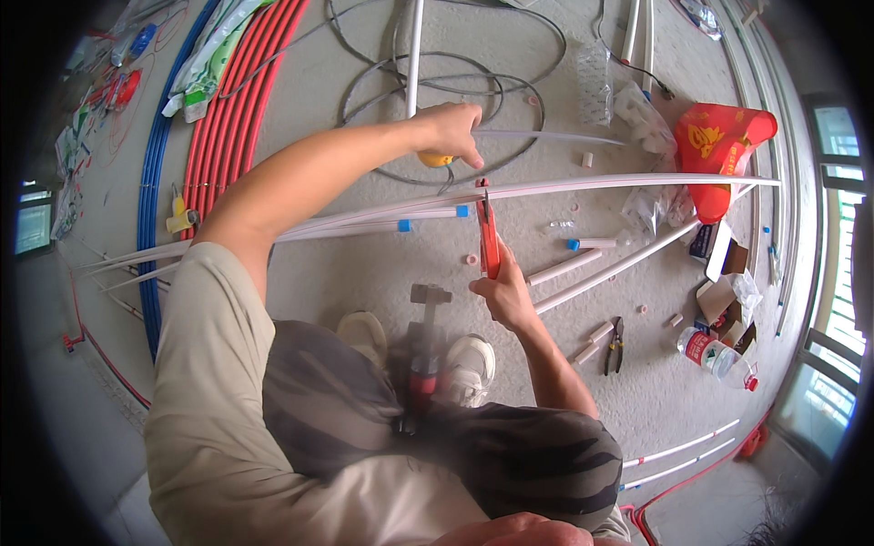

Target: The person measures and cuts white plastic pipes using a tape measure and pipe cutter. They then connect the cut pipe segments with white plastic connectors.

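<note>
My left hand point(450, 133) is closed around a yellow tape measure point(434, 158), mostly hidden under my palm. A thin pale tape blade point(555, 137) runs out from it to the right. Below, a long white pipe point(619, 185) crosses in front of me, bending slightly. In my right hand point(506, 293) is a red pipe cutter point(489, 238), held upright by its handles. Its jaws are at the white pipe; whether the blade touches the pipe I cannot tell.
Red pipes point(250, 91) and blue pipes point(177, 100) lie at the left, with a black cable point(543, 114) coiled ahead. A red bag point(719, 146), pliers point(615, 346) and a plastic bottle point(715, 357) are at the right. Between my shoes stands a blurred red-and-grey tool point(425, 364).
</note>
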Demonstrator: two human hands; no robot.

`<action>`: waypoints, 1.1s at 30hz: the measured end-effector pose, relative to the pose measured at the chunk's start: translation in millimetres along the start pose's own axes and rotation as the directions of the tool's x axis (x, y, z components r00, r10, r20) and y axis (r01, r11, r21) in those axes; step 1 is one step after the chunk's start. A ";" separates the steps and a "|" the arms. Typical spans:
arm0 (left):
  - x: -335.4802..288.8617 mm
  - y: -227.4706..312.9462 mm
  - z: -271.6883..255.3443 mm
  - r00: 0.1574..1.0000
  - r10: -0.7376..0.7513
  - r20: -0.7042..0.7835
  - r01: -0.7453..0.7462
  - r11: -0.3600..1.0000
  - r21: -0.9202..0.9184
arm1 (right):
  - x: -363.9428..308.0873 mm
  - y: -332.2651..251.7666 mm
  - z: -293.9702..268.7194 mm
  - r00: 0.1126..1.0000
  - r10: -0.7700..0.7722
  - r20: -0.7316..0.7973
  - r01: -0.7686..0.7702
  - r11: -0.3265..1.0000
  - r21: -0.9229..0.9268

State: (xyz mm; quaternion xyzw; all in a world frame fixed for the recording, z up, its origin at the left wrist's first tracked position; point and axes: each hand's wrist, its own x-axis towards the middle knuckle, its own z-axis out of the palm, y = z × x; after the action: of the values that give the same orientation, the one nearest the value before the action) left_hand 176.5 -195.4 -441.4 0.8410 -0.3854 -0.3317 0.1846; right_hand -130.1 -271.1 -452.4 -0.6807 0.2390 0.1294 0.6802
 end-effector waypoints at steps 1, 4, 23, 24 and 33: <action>4.7 1.2 4.0 0.999 0.010 -0.041 -0.007 0.998 0.062 | 0.5 0.0 -2.4 1.000 -0.010 -0.010 0.010 1.000 -0.024; 17.1 -2.4 7.5 0.994 -0.083 -0.070 0.081 0.996 -0.025 | 6.5 3.5 -5.5 0.998 -0.060 -0.017 0.058 0.994 -0.090; -77.0 15.3 58.4 0.993 0.101 -0.060 -0.117 0.920 -0.375 | 29.2 5.6 -13.0 0.997 -0.074 -0.010 0.072 0.990 -0.121; -74.8 16.3 57.2 0.994 0.099 -0.041 -0.107 0.928 -0.356 | 31.7 8.1 -11.9 0.995 -0.096 -0.020 0.093 0.990 -0.109; -62.8 5.7 57.8 0.994 0.107 -0.039 -0.114 0.922 -0.371 | 42.9 4.9 -9.8 0.998 -0.050 -0.043 0.041 0.983 -0.181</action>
State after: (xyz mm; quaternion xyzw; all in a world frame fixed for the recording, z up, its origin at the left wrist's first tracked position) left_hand 102.8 -153.8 -453.2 0.7706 -0.3606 -0.3804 0.3625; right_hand -97.5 -287.0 -477.8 -0.7478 0.2268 0.1187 0.6127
